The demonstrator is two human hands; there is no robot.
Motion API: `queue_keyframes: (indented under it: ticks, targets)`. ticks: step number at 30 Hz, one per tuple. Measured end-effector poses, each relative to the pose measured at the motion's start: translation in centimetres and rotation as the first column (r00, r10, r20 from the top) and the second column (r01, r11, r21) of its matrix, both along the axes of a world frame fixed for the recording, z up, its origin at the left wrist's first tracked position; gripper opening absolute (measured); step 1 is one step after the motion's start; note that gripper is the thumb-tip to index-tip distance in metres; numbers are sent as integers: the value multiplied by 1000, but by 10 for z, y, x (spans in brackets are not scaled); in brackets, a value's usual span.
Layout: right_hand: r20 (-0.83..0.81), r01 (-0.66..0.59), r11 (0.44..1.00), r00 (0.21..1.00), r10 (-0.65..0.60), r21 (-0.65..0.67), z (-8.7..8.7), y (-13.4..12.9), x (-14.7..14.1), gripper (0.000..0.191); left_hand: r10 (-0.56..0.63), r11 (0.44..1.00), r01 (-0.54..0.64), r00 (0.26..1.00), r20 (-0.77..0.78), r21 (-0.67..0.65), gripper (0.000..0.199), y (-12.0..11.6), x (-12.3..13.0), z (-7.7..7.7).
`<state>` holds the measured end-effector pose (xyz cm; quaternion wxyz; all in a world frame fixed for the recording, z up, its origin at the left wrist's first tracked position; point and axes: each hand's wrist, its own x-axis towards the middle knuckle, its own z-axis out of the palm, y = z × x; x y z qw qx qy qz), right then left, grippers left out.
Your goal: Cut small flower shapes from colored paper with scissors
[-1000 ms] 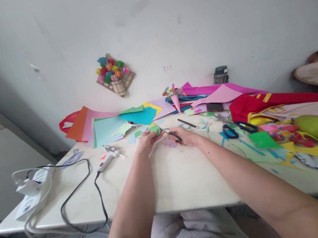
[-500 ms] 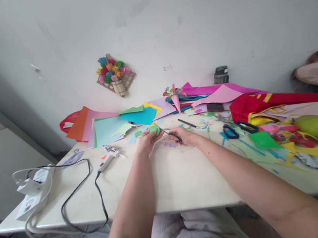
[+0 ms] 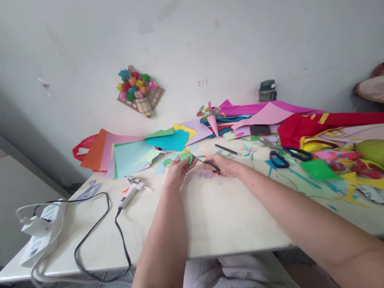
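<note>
Near the middle of the table, my left hand (image 3: 179,170) is closed on a small round piece of green paper (image 3: 185,157). My right hand (image 3: 224,165) grips the black handles of a pair of scissors (image 3: 210,164). The scissor blades point up and left, with their tips by the green paper's right edge. Whether the blades touch the paper is too small to tell. Another green paper circle (image 3: 168,162) lies just beyond my left hand. Small paper scraps (image 3: 204,172) lie between my hands.
A glue gun (image 3: 128,195) with a black cord and a power strip (image 3: 41,234) are at the left. Coloured sheets (image 3: 133,157) line the wall side. Blue-handled scissors (image 3: 279,159), a pen (image 3: 227,149), a red cloth (image 3: 303,130) and green fruit (image 3: 377,156) are at the right.
</note>
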<state>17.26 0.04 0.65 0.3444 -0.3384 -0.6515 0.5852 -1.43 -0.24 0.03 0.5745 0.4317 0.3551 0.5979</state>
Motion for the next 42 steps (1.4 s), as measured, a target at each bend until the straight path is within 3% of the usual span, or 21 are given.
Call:
queue_keyframes:
  ticks: [6, 15, 22, 33, 38, 42]
  targets:
    - [-17, 4, 998, 1000, -5, -56, -2, 1, -1, 18, 54, 998, -54, 998, -14, -18, 19, 1, -3, 2]
    - [118, -118, 981, 983, 137, -155, 6, -6, 11, 30, 317, 948, -315, 947, -56, 32, 24, 9, -14, -1]
    - [156, -206, 953, 957, 244, -223, 7, -1, 23, 38, 326, 942, -321, 944, -43, 95, 34, 9, -17, -5]
    - [-50, 34, 998, 998, -37, -59, 3, 6, 18, 15, 254, 966, -251, 965, -68, 57, 43, 7, -14, -3]
    - [-141, 187, 980, 970, -196, -73, 7, 6, 17, 19, 216, 975, -211, 974, -72, 70, 40, 5, -12, -2]
    - [-175, 333, 940, 924, -340, -69, 9, 7, 17, 28, 202, 977, -188, 966, -160, 104, 41, 5, -9, -3]
